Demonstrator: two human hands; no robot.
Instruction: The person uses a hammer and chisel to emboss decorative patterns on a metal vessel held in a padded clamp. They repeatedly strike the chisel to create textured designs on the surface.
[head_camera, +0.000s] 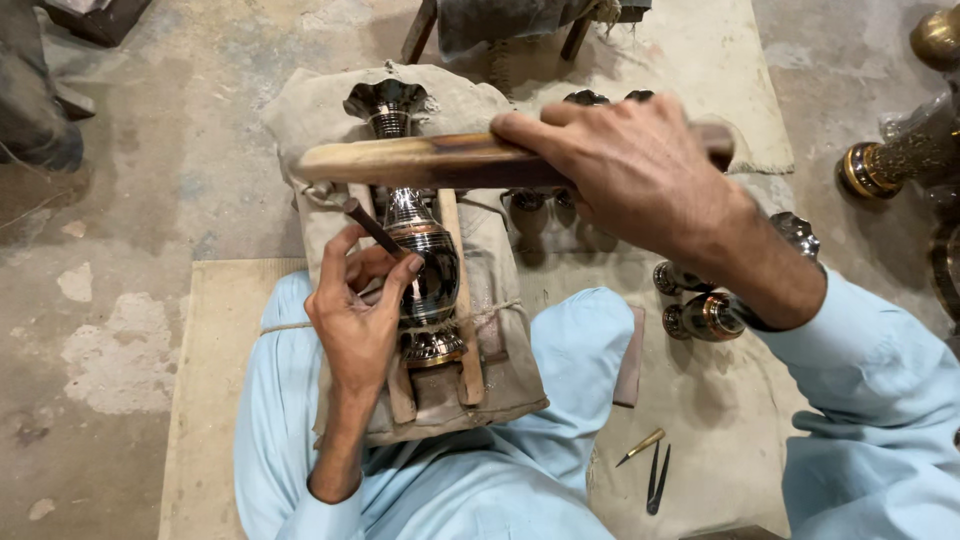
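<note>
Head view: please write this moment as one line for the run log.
left hand: holds chisel on vase | right hand: holds mallet above | vase lies on cushion

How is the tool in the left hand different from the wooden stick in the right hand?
The chisel in the left hand is thin, dark and slanted, its lower end at the vase. The wooden stick in the right hand is thick, pale brown and level, above the vase. Both are gripped.
</note>
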